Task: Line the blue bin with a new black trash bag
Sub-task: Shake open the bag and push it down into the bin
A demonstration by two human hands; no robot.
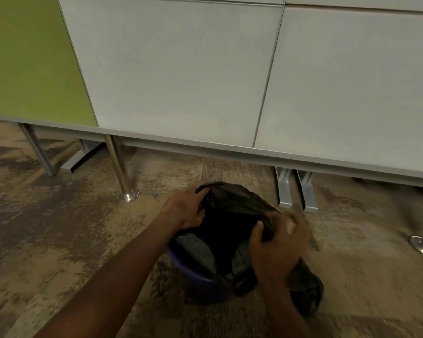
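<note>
Your left hand [185, 211] clamps the far-left edge of the black trash bag [232, 215]; your right hand [277, 250] pinches a bunched fold at its right edge. Under both hands the bag sags into the blue bin [195, 279], whose near-left rim shows bare. Open carpet [59, 240] lies left; a chrome leg [121, 172] and cabinet fronts [181, 69] stand beyond.

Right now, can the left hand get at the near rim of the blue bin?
Probably yes. The left hand grips the bag at the bin's far left edge, and the near rim shows bare blue, with nothing between them.
</note>
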